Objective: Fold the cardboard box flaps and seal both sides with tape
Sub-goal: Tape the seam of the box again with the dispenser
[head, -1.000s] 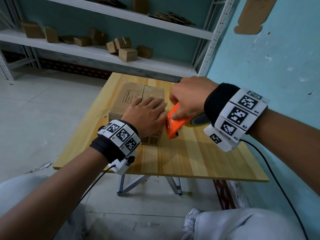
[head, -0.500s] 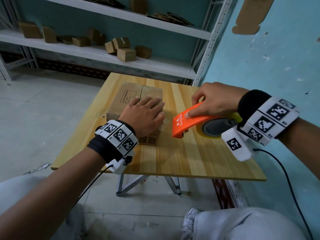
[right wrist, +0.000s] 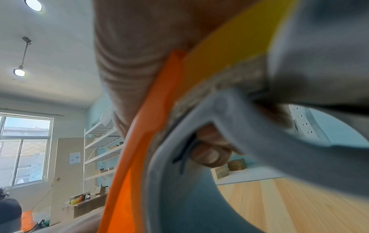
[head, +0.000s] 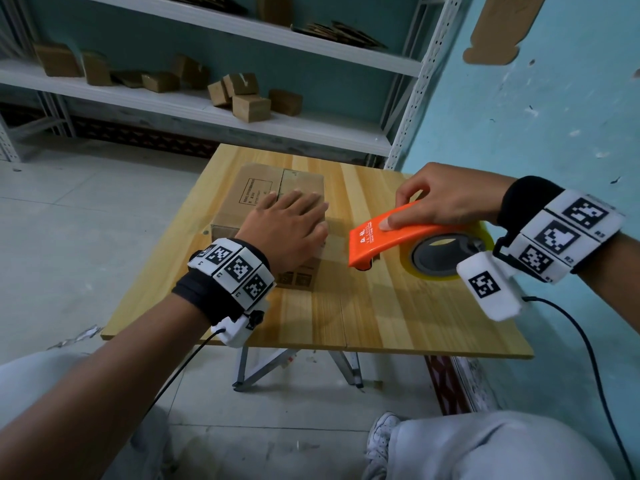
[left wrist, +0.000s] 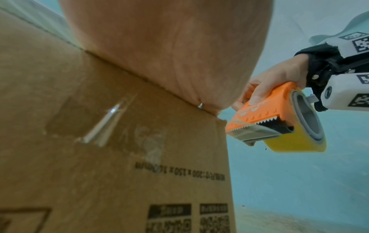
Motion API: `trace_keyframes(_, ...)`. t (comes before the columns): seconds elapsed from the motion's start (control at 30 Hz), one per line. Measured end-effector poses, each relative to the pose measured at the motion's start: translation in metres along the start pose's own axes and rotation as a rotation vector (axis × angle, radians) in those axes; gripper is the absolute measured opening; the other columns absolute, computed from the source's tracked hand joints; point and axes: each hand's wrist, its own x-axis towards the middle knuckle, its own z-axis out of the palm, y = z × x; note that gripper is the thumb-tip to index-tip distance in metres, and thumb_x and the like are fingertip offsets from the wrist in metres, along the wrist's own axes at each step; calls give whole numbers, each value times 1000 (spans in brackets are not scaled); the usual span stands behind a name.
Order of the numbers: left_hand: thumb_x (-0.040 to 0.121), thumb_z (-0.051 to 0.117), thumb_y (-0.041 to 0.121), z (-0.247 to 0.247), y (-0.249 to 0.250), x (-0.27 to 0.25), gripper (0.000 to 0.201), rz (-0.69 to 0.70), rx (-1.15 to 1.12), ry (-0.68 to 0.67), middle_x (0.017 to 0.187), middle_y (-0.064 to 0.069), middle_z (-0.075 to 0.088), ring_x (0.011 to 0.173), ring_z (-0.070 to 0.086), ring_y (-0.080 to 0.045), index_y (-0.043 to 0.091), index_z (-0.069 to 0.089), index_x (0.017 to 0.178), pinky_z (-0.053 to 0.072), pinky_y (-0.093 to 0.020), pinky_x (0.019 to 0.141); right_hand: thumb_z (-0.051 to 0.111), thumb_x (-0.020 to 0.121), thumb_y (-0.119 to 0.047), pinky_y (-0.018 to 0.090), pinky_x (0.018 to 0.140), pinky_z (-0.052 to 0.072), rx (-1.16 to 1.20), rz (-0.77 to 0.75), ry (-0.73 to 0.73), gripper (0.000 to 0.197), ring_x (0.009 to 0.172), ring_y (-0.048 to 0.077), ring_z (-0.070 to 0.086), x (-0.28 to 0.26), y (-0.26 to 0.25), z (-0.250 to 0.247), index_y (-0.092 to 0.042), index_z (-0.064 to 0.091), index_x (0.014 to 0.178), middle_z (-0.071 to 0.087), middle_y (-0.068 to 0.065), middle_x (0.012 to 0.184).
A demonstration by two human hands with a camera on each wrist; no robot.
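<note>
- Teal walls and white metal shelving [head: 221, 109] framed a wooden table [head: 398, 317].
- On it sat the cardboard box [head: 242, 202], flaps folded shut, clear tape [left wrist: 95, 129] running down its near side.
- The left hand [head: 287, 230] lay flat on top, fingers straight.
- Just right of the box, the right hand [head: 446, 199] gripped an orange tape dispenser [head: 384, 237].

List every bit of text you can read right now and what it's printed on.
"200 x 150 x 1...", upside down, on the side of the cardboard box; the last figures are blurred.
"YA LONG" on the orange tape dispenser; the smaller line beneath is unreadable.
"R2" and "R3" on the right wristband.
The box's top panel and side code labels are too small or blurred.
</note>
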Motion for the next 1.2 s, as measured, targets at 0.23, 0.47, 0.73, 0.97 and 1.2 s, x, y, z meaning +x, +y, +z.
trace_keyframes(0.23,78,-14,49,-1,0,-1,85,2,-5,-3,158,-2,18,146,16,-22,19,19,151,17,-46,115,67,80,-58,26,61,42,-78,5,-41,35,74,13,60,9,-9,6,-23,69,83,65,-2,82)
trace_keyframes(0.47,79,-13,50,-2,1,-1,84,11,12,-4,158,-4,20,145,18,-24,19,21,150,20,-48,115,69,78,-56,28,59,43,-392,-90,67,31,72,14,58,24,-46,19,-25,66,80,65,-3,79)
trace_keyframes(0.73,74,-15,53,-2,-1,1,90,49,78,-31,158,-6,18,145,17,-27,18,24,148,23,-50,114,67,79,-47,28,53,35,-597,-154,200,30,66,18,54,11,-63,25,-22,56,68,53,-3,65)
trace_keyframes(0.97,76,-12,53,-2,-2,1,88,58,99,-32,156,-6,22,144,21,-28,17,29,146,26,-50,111,66,84,-43,34,66,40,-639,-187,238,44,72,22,51,6,-74,29,-22,34,63,43,-2,66)
trace_keyframes(1.2,80,-9,52,-4,-1,-1,83,58,106,-31,155,-6,23,143,22,-27,17,28,145,25,-49,111,63,86,-39,34,65,41,-684,-189,255,41,69,22,51,1,-78,32,-21,34,63,43,-1,65)
